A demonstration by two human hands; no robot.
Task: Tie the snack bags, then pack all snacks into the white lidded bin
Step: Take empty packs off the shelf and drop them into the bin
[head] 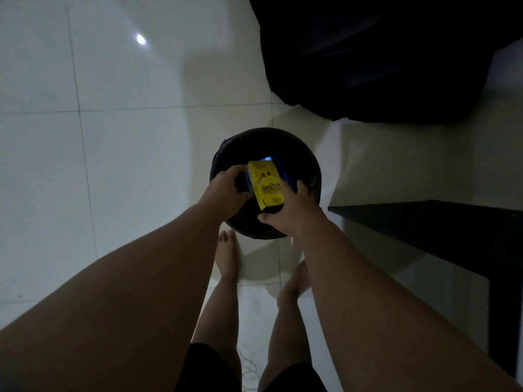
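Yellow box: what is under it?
Under the yellow box: a round dark bin on the tiled floor; a blue packet behind it. The left hand, right hand and darkness hide the bin's inside.

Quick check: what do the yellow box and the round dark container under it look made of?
Yellow box: likely printed cardboard, flat faces, sharp edges, slight sheen. Round dark container: unclear in dim light; the crinkled rim suggests a black plastic liner.

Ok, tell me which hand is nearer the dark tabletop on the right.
Right. The right hand, gripping the yellow box over the round dark bin, is on the side toward the dark tabletop; the left hand sits across the box, farther from it.
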